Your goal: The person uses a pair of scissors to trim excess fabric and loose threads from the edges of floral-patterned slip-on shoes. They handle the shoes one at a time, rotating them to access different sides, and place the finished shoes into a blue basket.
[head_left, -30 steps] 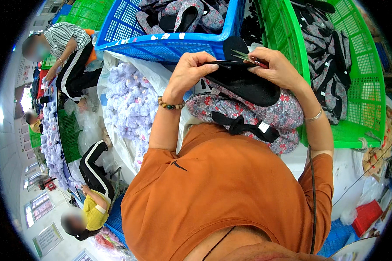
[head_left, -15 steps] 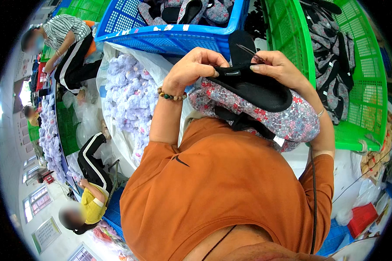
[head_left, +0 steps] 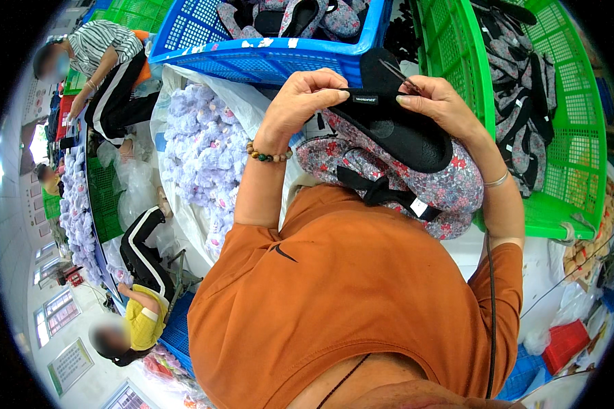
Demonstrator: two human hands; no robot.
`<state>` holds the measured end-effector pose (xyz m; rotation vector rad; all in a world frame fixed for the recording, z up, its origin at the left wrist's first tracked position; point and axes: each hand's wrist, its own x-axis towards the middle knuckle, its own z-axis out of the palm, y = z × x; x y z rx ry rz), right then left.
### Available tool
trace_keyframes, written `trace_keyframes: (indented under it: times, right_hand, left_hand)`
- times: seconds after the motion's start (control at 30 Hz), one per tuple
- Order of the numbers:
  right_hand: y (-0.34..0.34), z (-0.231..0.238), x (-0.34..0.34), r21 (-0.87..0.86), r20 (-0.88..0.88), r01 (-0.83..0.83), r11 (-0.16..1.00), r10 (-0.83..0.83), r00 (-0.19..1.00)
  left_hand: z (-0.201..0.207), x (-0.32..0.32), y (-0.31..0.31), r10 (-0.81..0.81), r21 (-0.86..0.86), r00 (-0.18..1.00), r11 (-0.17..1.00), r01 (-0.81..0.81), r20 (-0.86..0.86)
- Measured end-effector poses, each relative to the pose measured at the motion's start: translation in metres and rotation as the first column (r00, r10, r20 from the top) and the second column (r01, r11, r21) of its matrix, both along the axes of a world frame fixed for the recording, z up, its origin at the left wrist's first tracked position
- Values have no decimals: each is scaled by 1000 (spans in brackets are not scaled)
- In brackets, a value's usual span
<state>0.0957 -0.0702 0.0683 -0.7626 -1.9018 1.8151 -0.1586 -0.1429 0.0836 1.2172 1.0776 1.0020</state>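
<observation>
A floral fabric slipper (head_left: 450,174) in grey and red, with a black lining, is held up before my chest. My left hand (head_left: 307,105) pinches the black edge of its opening on one side. On the other side my right hand (head_left: 438,108) pinches the same edge. Dark thin-bladed scissors (head_left: 397,72) also stick out from my right hand. Between the hands the edge is pulled straight, with a small black label (head_left: 365,99) facing up. Against my shirt below lies another floral slipper (head_left: 324,155), partly hidden, near a black bow and a white tag (head_left: 418,206).
Ahead stands a blue crate (head_left: 273,61) of floral slippers. At right is a green crate (head_left: 580,136) holding more. A white sack (head_left: 160,129) of fluffy lilac pieces stands left. Two seated people (head_left: 109,51) (head_left: 143,320) work further left.
The slipper's opening has been drawn out straighter between my hands, and the label now faces up more plainly. The slipper has tilted, baring more of the bow and tag beneath.
</observation>
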Motion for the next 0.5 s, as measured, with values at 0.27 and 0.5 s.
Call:
trace_keyframes:
  times: [0.27,0.5]
  right_hand:
    - [-6,10,-3,-233,31,25,972,-18,999]
    - [-3,8,-2,-243,23,-12,970,19,1000]
  left_hand:
    - [-7,-2,-1,-17,-117,986,992,37,163]
    - [-7,-1,-3,-72,-31,980,996,79,183]
